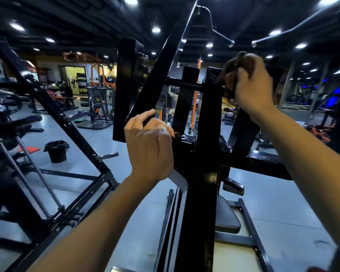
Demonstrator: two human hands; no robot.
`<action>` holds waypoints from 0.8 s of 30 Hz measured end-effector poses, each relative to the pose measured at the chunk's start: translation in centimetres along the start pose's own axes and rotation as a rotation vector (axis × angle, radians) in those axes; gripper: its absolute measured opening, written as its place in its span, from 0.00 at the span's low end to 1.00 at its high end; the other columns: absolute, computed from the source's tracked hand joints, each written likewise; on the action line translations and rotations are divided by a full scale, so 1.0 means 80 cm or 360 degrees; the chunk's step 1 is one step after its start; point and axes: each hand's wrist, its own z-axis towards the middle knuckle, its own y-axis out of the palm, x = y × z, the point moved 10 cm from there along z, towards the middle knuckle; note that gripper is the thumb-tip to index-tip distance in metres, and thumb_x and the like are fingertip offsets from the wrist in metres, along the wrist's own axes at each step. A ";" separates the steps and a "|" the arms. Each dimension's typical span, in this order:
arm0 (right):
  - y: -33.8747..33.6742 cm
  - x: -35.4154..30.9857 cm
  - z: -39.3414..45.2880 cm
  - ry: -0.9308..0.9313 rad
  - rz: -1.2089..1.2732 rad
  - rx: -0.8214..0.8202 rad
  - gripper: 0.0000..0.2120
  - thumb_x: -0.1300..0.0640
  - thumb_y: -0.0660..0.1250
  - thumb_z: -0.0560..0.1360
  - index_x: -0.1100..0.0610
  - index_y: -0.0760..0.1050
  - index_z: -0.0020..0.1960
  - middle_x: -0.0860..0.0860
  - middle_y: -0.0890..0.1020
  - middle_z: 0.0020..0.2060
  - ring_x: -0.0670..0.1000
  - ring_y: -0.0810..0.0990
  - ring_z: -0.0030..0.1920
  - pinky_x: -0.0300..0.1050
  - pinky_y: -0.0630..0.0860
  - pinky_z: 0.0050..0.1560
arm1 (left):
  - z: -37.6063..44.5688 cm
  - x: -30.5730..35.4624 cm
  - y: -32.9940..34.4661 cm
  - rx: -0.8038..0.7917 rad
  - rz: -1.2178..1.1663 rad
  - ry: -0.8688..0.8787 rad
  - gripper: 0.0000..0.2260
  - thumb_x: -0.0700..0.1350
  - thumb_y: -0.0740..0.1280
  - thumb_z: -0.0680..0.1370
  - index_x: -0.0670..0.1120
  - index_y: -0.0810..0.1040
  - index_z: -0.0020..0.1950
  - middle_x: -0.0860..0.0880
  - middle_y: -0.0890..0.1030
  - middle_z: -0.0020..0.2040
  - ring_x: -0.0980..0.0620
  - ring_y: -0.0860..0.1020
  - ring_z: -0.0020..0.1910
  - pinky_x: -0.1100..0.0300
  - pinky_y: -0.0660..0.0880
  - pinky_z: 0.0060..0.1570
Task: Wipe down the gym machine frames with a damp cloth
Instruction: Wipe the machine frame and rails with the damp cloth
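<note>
Right hand: the right hand (249, 85) is raised, its fingers curled round a dark brown cloth (231, 75) bunched in its grip.
Cloth: pressed against the upper end of the black machine frame (202, 173), just left of the right hand's knuckles; folds stick out above and below the fingers.
Left hand: the left hand (150, 148) is lower and nearer the camera, fingers curled round a slanted black bar of the same frame, thumb lying along the bar's top.
Pale piece: a flat white strip (178, 179) shows just below the left hand's heel; it may be a label or plate on the frame, the view is too blurred to tell.
Seat: a black padded seat (226, 218) sits below the right forearm, beside the frame's upright.
Bin: a black lined bin (56, 151) stands on the grey floor (114, 169) well to the left of the left hand.
</note>
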 end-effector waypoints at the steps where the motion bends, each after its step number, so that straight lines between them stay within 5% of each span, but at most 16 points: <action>1: -0.016 -0.003 -0.003 -0.0049 -0.0056 0.0053 0.19 0.59 0.60 0.84 0.54 0.69 0.74 0.50 0.78 0.62 0.49 0.76 0.59 0.28 0.65 0.53 | 0.000 0.000 0.001 0.0000 0.0003 -0.0003 0.25 0.47 0.48 0.81 0.48 0.81 0.34 0.56 0.82 0.41 0.50 0.75 0.67 0.50 0.60 0.71; 7: 0.054 -0.033 -0.089 -0.0251 -0.0270 -0.0595 0.19 0.52 0.61 0.85 0.50 0.68 0.75 0.54 0.76 0.68 0.56 0.74 0.67 0.45 0.69 0.60 | -0.005 0.004 0.001 0.0013 0.0039 0.0024 0.23 0.45 0.49 0.80 0.46 0.79 0.34 0.55 0.82 0.41 0.50 0.74 0.65 0.45 0.62 0.70; 11: 0.077 -0.031 -0.074 -0.0248 -0.0380 -0.0622 0.24 0.47 0.59 0.84 0.52 0.66 0.79 0.50 0.64 0.80 0.53 0.59 0.80 0.54 0.58 0.79 | -0.005 0.010 -0.003 0.0084 0.0044 0.0052 0.22 0.44 0.51 0.79 0.44 0.80 0.34 0.53 0.80 0.38 0.53 0.73 0.55 0.52 0.65 0.64; 13: 0.095 -0.026 -0.028 -0.0210 -0.0520 -0.0639 0.28 0.45 0.58 0.84 0.55 0.64 0.80 0.53 0.62 0.81 0.56 0.58 0.80 0.54 0.56 0.80 | -0.005 0.010 -0.004 0.0114 0.0041 0.0088 0.21 0.44 0.51 0.79 0.44 0.80 0.34 0.53 0.80 0.39 0.53 0.73 0.54 0.54 0.65 0.62; 18: 0.126 -0.025 0.075 -0.0038 -0.0531 -0.0544 0.22 0.46 0.58 0.81 0.53 0.74 0.70 0.55 0.78 0.66 0.58 0.74 0.68 0.53 0.70 0.71 | -0.003 0.007 -0.003 0.0117 0.0016 0.0099 0.21 0.44 0.51 0.78 0.44 0.82 0.36 0.52 0.82 0.40 0.52 0.74 0.55 0.47 0.67 0.62; 24: 0.094 -0.050 -0.060 -0.0364 -0.0585 -0.0585 0.22 0.49 0.59 0.85 0.57 0.70 0.75 0.56 0.67 0.79 0.59 0.63 0.78 0.51 0.58 0.78 | -0.005 0.011 -0.004 0.0111 0.0048 0.0087 0.21 0.43 0.51 0.79 0.45 0.81 0.35 0.53 0.82 0.40 0.54 0.72 0.55 0.51 0.65 0.63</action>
